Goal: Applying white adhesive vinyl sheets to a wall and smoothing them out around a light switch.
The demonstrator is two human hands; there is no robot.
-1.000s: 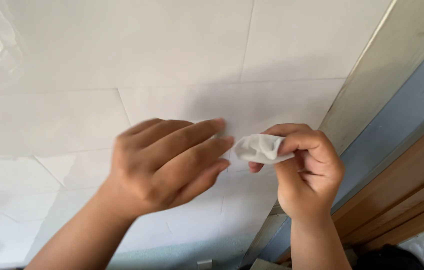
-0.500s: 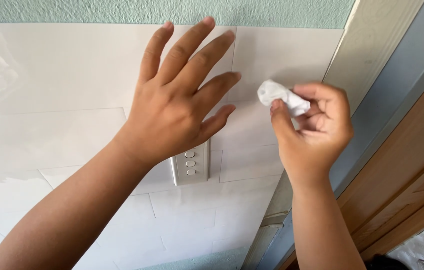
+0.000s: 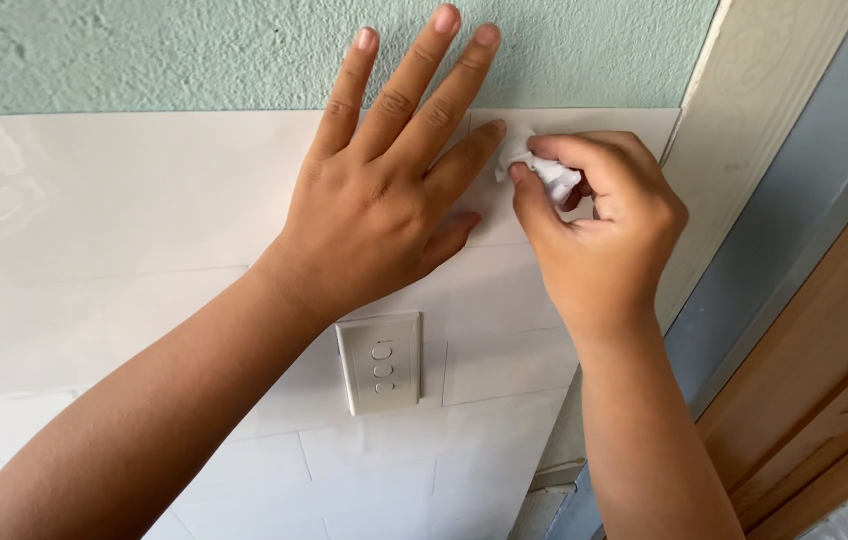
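A small crumpled white cloth (image 3: 542,172) sits pinched in the right hand (image 3: 599,235), fingers clamped on it, pressed against the white tile wall (image 3: 124,200). Its long axis slants up-left. The left hand (image 3: 384,195) lies flat, fingers spread, just beside it, above a switch plate (image 3: 380,362).

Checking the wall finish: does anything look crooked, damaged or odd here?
Nothing stands out. The white tiles look intact, the switch plate is only slightly tilted, and the right hand presses a white wad to the tile.

Glossy white wall tiles (image 3: 124,200) across centre, textured pale-green plaster (image 3: 144,50) at 12 o'clock, white switch plate (image 3: 380,362) at 6, wooden door (image 3: 824,400) at 4.
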